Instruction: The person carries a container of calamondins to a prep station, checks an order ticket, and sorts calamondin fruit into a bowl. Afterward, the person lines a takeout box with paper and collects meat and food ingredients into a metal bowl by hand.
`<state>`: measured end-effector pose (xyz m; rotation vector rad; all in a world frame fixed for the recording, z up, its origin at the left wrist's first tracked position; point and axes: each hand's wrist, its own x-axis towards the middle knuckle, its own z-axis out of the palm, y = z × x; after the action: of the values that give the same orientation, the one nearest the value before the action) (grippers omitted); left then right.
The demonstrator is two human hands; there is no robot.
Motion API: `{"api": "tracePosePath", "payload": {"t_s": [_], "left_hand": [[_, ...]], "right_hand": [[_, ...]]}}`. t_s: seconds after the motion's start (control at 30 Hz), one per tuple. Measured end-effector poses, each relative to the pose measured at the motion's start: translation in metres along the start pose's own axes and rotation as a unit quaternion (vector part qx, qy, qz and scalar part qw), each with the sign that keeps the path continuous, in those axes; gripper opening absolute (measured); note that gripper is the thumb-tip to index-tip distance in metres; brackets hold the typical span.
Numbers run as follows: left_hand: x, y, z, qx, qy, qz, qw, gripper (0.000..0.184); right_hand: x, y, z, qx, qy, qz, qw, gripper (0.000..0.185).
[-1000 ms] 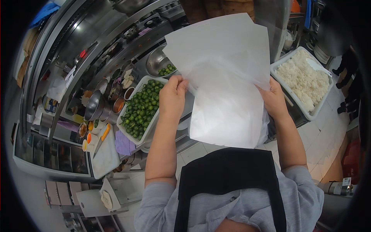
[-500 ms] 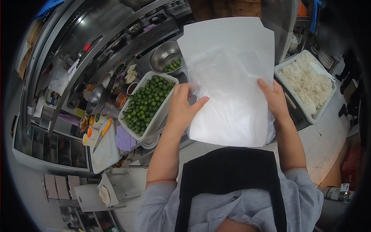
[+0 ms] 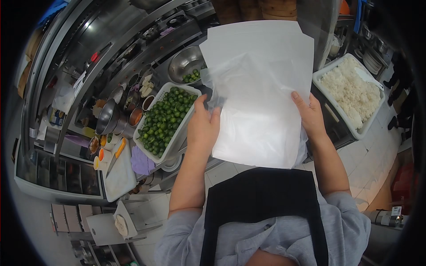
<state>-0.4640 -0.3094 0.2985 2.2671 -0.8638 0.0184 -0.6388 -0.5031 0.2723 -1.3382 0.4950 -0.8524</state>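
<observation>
A large white sheet with notched top corners (image 3: 262, 37) lies before my chest, its lower part overlaid by a thin, crinkled clear plastic bag (image 3: 242, 84). My left hand (image 3: 203, 126) is at the sheet's left side, thumb drawn up along the edge, with loose plastic between thumb and fingers; its fingertips are partly hidden. On the opposite edge, my right hand (image 3: 310, 113) grips the sheet and bag, thumb on top and the other fingers partly behind. Close to my left hand stands a white tub (image 3: 175, 148) full of small green limes (image 3: 166, 119).
At right sits a white tub of cooked rice (image 3: 350, 91) with a white paddle. A steel bowl (image 3: 179, 62) holds some limes. On the left are a cutting board (image 3: 122, 177), a yellow-handled knife (image 3: 118, 153), a purple cloth (image 3: 142, 160) and sauce containers. Someone's dark-clothed legs show far right.
My left thumb has pulled back from the sheet's face to its left edge. The sheet has shifted slightly left, and my right hand keeps its hold.
</observation>
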Motion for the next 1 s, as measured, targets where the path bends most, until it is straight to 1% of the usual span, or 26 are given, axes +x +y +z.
{"api": "tracePosePath", "payload": {"t_s": [0.03,0.07,0.13,0.17,0.23,0.27,0.33,0.37,0.4,0.43,0.47,0.5,0.53,0.57,0.6,0.63,0.7,0.73,0.8,0.83,0.87,0.9,0.93,0.97,1.0], "left_hand": [[0.001,-0.002,-0.003,-0.004,-0.003,-0.008,1.0,0.047],[0.003,-0.007,-0.004,-0.004,-0.004,-0.009,1.0,0.047],[0.009,-0.022,0.0,-0.066,-0.055,0.001,0.996,0.05],[0.013,-0.031,0.005,-0.066,-0.055,0.001,0.996,0.05],[0.019,-0.035,0.009,-0.245,-0.1,0.014,0.964,0.054],[0.017,-0.029,0.007,-0.245,-0.1,0.013,0.964,0.054],[0.011,-0.014,0.004,-0.385,-0.168,-0.039,0.907,0.056],[0.011,-0.019,0.004,-0.386,-0.168,-0.041,0.906,0.056],[0.013,-0.026,0.005,-0.46,-0.259,-0.114,0.842,0.056],[0.014,-0.032,0.007,-0.523,-0.345,-0.183,0.757,0.056],[0.011,-0.035,0.012,-0.524,-0.346,-0.184,0.757,0.056],[0.005,-0.036,0.018,-0.538,-0.349,-0.187,0.744,0.054],[0.001,-0.038,0.025,-0.553,-0.351,-0.19,0.731,0.052],[0.001,-0.043,0.031,-0.554,-0.352,-0.192,0.73,0.052],[0.002,-0.049,0.037,-0.543,-0.356,-0.222,0.727,0.052],[0.001,-0.053,0.041,-0.533,-0.359,-0.25,0.724,0.053],[-0.006,-0.049,0.043,-0.55,-0.343,-0.25,0.719,0.052],[-0.009,-0.048,0.044,-0.564,-0.329,-0.249,0.715,0.052],[-0.013,-0.049,0.047,-0.57,-0.332,-0.243,0.711,0.052],[-0.017,-0.05,0.049,-0.573,-0.339,-0.236,0.708,0.052],[-0.02,-0.048,0.049,-0.574,-0.34,-0.239,0.705,0.052],[-0.024,-0.044,0.049,-0.559,-0.334,-0.229,0.724,0.051],[-0.025,-0.043,0.049,-0.542,-0.327,-0.218,0.742,0.05],[-0.027,-0.044,0.049,-0.542,-0.33,-0.218,0.741,0.05],[-0.029,-0.046,0.05,-0.546,-0.33,-0.215,0.739,0.05]], "right_hand": [[0.001,0.001,0.0,-0.001,0.0,0.0,1.0,0.028],[0.001,0.002,-0.001,0.016,-0.003,0.006,1.0,0.028],[0.001,0.005,-0.001,0.032,-0.006,0.014,0.999,0.029],[0.001,0.006,-0.001,0.027,-0.01,0.017,0.999,0.03],[0.002,0.008,-0.001,0.022,-0.015,0.021,0.999,0.031],[0.003,0.009,-0.002,0.025,-0.024,0.018,0.999,0.031],[0.003,0.009,-0.005,0.027,-0.033,0.018,0.999,0.032],[0.003,0.007,-0.006,0.041,-0.051,0.024,0.998,0.032],[0.004,0.006,-0.007,0.055,-0.068,0.029,0.996,0.031],[0.005,0.006,-0.008,0.054,-0.068,0.029,0.996,0.031],[0.006,0.006,-0.009,0.016,-0.068,0.048,0.996,0.038],[0.008,0.007,-0.01,-0.022,-0.068,0.067,0.995,0.046],[0.009,0.006,-0.014,-0.023,-0.067,0.068,0.995,0.046],[0.01,0.004,-0.018,-0.088,-0.081,0.042,0.992,0.056],[0.011,0.0,-0.024,-0.153,-0.095,0.016,0.983,0.067],[0.014,-0.013,-0.031,-0.201,-0.148,-0.009,0.968,0.084],[0.008,-0.03,-0.043,-0.318,-0.054,-0.121,0.939,0.074],[0.002,-0.048,-0.041,-0.321,-0.058,-0.121,0.938,0.074],[-0.016,-0.085,-0.028,-0.288,-0.097,-0.283,0.91,0.056],[-0.024,-0.094,-0.018,-0.273,-0.239,-0.284,0.888,0.033],[-0.027,-0.095,-0.002,-0.301,-0.363,-0.297,0.83,0.019],[-0.035,-0.088,0.02,-0.275,-0.449,-0.204,0.825,0.014],[-0.039,-0.071,0.036,-0.304,-0.48,-0.198,0.799,0.012],[-0.038,-0.043,0.047,-0.327,-0.478,-0.236,0.78,0.012],[-0.035,-0.02,0.054,-0.383,-0.48,-0.236,0.753,0.014]]}}
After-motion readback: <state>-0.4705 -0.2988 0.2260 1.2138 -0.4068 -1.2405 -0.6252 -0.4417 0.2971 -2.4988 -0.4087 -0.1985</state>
